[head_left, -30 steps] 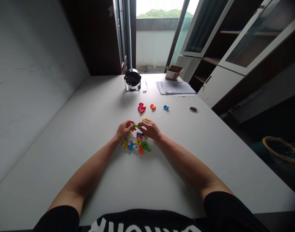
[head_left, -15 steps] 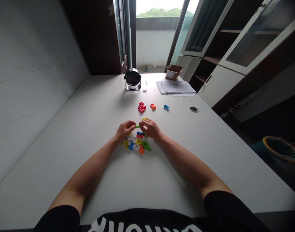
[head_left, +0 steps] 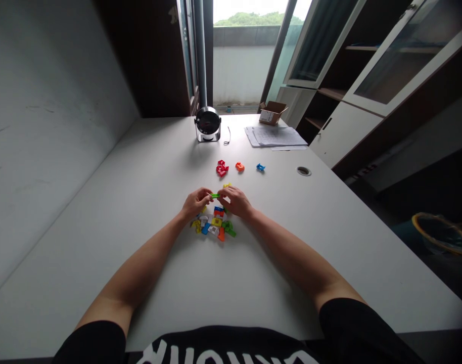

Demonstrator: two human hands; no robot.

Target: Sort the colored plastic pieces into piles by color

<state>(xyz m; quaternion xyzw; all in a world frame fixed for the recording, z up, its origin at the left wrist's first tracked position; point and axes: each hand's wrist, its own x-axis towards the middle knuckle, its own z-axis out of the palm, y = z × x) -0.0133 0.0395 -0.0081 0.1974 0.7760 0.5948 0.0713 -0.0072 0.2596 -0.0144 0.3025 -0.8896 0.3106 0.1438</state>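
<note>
Between my two hands is a small green plastic piece (head_left: 215,195), held by its ends above the table. My left hand (head_left: 195,202) pinches its left end, and my right hand (head_left: 235,201) pinches the right end. Just below the hands lies a mixed pile of small plastic pieces: a yellow piece (head_left: 216,222), a white piece (head_left: 213,231), an orange piece (head_left: 221,234) and a green piece (head_left: 229,228) are among them. Another yellow piece (head_left: 227,185) lies behind my right hand, partly hidden. The exact shape of the held piece is too small to make out.
Beyond the hands lie red pieces (head_left: 222,169), an orange piece (head_left: 239,167) and a blue piece (head_left: 260,167). Farther back on the white table (head_left: 155,156) stand a black round device (head_left: 208,123), papers (head_left: 278,136) and an open cardboard box (head_left: 272,113). A cable hole (head_left: 304,171) is at right.
The green piece has risen slightly and turned a little between my fingers, showing more of its surface. Both hands stay in nearly the same place, and the pieces on the table have not moved.
</note>
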